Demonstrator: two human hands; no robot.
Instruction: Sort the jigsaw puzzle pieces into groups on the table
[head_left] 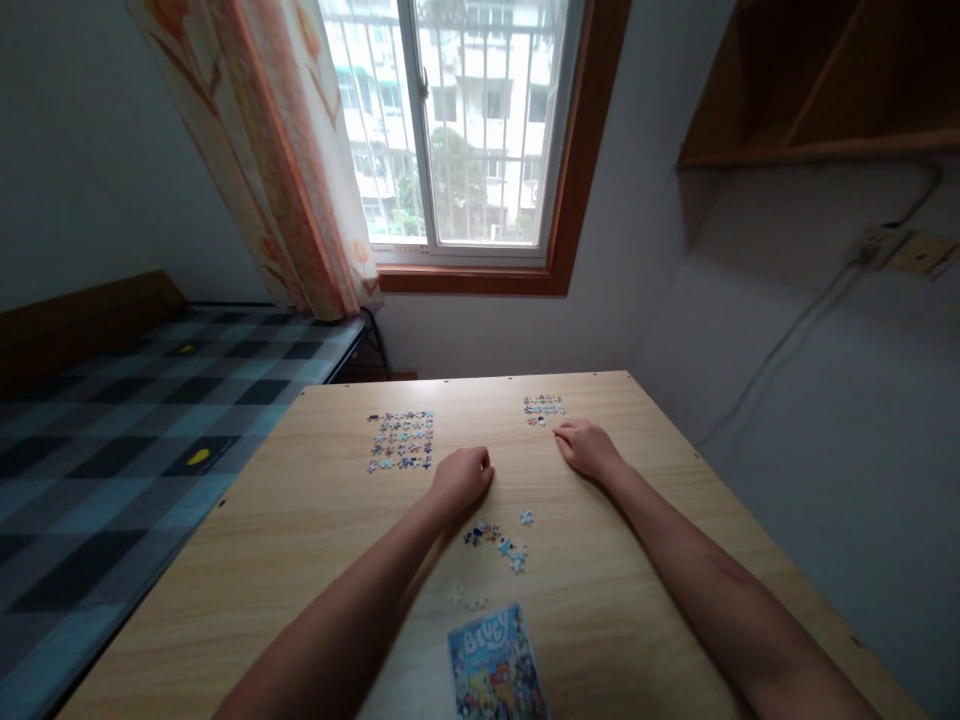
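My left hand [463, 478] is closed in a loose fist over the middle of the table, just right of a block of jigsaw pieces [403, 437] laid in rows. Whatever its fingers may hold is hidden. Farther right, my right hand [589, 447] rests low on the tabletop, fingers pinched together on a small jigsaw piece [556, 433] that barely shows at the tips. Just beyond it lies a smaller group of jigsaw pieces [544, 405], also in rows. Loose jigsaw pieces [484, 535] are scattered nearer to me, between my forearms.
A blue puzzle box [496, 665] with a cartoon picture lies at the near side of the wooden table [300, 540]. Pale pieces [465, 598] sit just beyond it. A bed with a checked cover [247, 385] stands left, a wall [825, 420] right, a window ahead.
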